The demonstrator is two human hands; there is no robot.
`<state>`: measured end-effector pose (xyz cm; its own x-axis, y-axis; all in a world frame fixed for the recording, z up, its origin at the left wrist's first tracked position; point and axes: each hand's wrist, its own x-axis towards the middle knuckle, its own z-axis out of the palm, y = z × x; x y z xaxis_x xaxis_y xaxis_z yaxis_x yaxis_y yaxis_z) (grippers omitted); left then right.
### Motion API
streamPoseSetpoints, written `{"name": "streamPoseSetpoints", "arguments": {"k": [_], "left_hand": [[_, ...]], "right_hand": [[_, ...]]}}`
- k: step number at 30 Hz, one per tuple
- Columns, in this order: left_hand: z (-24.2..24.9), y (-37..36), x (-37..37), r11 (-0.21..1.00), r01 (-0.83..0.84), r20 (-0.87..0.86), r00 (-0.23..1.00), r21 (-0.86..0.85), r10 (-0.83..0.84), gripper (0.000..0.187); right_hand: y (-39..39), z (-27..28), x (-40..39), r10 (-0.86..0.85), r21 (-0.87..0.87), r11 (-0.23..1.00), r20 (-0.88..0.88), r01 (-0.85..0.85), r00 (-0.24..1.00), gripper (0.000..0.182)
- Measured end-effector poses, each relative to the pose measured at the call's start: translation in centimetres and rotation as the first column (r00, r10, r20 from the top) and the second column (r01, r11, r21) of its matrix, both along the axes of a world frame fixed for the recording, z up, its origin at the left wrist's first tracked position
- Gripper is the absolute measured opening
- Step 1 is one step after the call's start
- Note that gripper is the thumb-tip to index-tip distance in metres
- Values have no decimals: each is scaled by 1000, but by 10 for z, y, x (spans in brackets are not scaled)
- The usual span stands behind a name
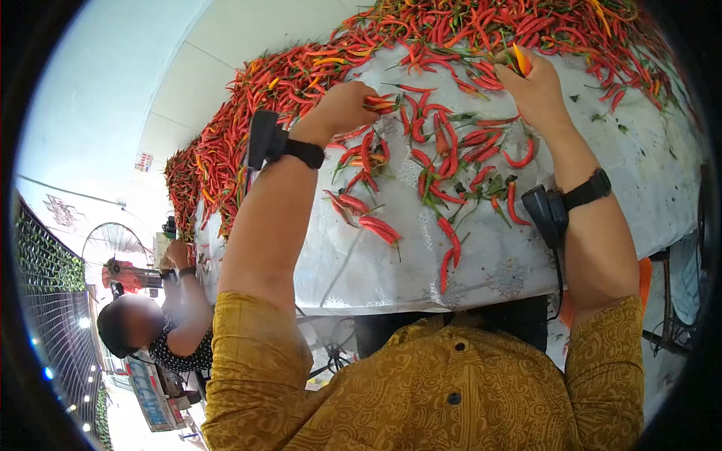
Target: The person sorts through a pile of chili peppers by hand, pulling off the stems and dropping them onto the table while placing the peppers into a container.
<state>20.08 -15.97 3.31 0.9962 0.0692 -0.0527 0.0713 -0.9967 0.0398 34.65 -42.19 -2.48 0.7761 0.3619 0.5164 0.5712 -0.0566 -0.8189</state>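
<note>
My left hand (346,110) is closed around a few red chili peppers (383,104), whose ends stick out past the fingertips over the table. Farther right, near the edge of the big pile, my right hand (538,89) pinches an orange chili pepper (522,60) pointing upward between thumb and fingers. Loose red chili peppers (449,143) with green stems lie scattered on the table cover between and below both hands. A small cluster of peppers (380,228) rests nearer to me on the left.
A large heap of red chili peppers (293,84) curves along the far side of the table (361,270), which has a whitish plastic cover. Bits of stem and leaf (599,117) lie at the right. Another person (184,323) works at the left end. A fan (113,244) stands behind.
</note>
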Motion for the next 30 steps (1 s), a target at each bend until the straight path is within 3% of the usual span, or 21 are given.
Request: {"name": "streamPoseSetpoints", "arguments": {"k": [2,3,5,6,10,12,13,15,17,19,20,21,24,26,27,30], "left_hand": [[8,3,-5,978,-95,23,995,-183,101,38],[11,3,-5,979,-94,21,995,-182,100,38],[21,-1,-5,916,-170,128,965,-364,231,34],[28,-5,-2,885,-224,38,965,-409,261,40],[29,-23,14,899,-253,93,948,-358,303,38],[11,-17,33,977,-130,313,933,-169,178,34],[2,-15,41,977,-126,313,933,-174,176,34],[-6,-23,55,998,24,363,931,63,-45,31],[-14,-28,62,999,35,283,958,39,-45,31],[-21,-32,67,975,200,67,976,99,-207,31],[-25,-36,66,986,158,182,969,54,-165,32],[-25,-37,67,986,160,180,969,53,-167,32],[-24,-31,67,992,46,35,998,118,-50,33],[-27,-21,61,984,151,255,952,92,-170,32],[-24,-14,57,985,144,256,953,92,-163,32],[2,-6,31,962,23,420,902,-271,97,24]], "right_hand": [[0,0,-1,3,0,1000,-13,-3,1000,24],[0,0,-1,6,-1,1000,-25,-6,1000,24],[-1,1,-1,6,-11,1000,-21,-6,1000,24],[-1,1,-2,7,-21,1000,-15,-7,1000,24],[0,0,-2,15,25,1000,-50,-13,999,24],[-1,4,-4,17,-21,1000,-72,-19,997,24],[-1,4,-4,12,-26,1000,-71,-14,997,24],[0,3,-3,-5,-18,1000,-54,4,999,23],[0,2,-2,-14,-18,1000,-7,14,1000,23],[0,0,-1,-23,-15,1000,38,24,999,23],[0,0,-2,-10,4,1000,13,10,1000,23],[1,-1,-2,5,23,1000,-12,-5,1000,24],[-1,4,-6,-14,-2,1000,8,14,1000,25],[-1,6,-6,-11,-38,999,2,11,1000,21],[-2,6,-6,-18,-73,997,-9,17,1000,17],[-1,4,-5,9,-45,999,-6,-9,1000,16]]}}
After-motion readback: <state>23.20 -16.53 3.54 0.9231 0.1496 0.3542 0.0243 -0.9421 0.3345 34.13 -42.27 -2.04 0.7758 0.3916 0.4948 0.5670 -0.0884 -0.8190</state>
